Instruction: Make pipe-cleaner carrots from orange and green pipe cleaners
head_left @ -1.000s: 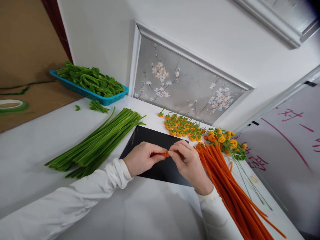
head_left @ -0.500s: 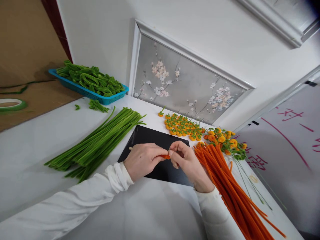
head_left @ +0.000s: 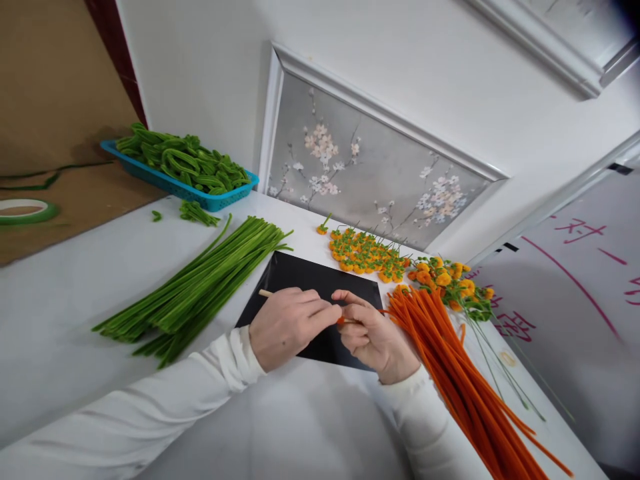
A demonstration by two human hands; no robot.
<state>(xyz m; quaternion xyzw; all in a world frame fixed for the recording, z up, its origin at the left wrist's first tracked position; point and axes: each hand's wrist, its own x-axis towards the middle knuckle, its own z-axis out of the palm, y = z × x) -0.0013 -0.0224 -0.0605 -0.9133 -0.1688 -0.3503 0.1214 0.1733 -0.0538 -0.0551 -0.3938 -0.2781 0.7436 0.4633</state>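
Note:
Over a black board (head_left: 320, 275), my left hand (head_left: 295, 328) is closed around a thin wooden stick (head_left: 265, 293), whose pale end pokes out at the left. Between my two hands a short bit of orange pipe cleaner (head_left: 341, 321) shows at the fingertips. My right hand (head_left: 373, 340) pinches that pipe cleaner, its index finger raised and curved. Most of the stick and the orange piece is hidden by my fingers. Close by my right wrist lies a bundle of orange pipe cleaners (head_left: 440, 360).
Green pipe cleaners (head_left: 200, 287) lie in a bundle at left. Behind them, a blue basket (head_left: 220, 200) holds green looped pieces. Small orange flowers (head_left: 365, 253) stand in rows at the back, beside larger flower stems (head_left: 450, 280). Green tape (head_left: 30, 212) lies far left.
My right hand has turned and shifted slightly down, its fingers now curled lower around the orange pipe cleaner. Less orange shows between the hands, and more of the stick's end is visible.

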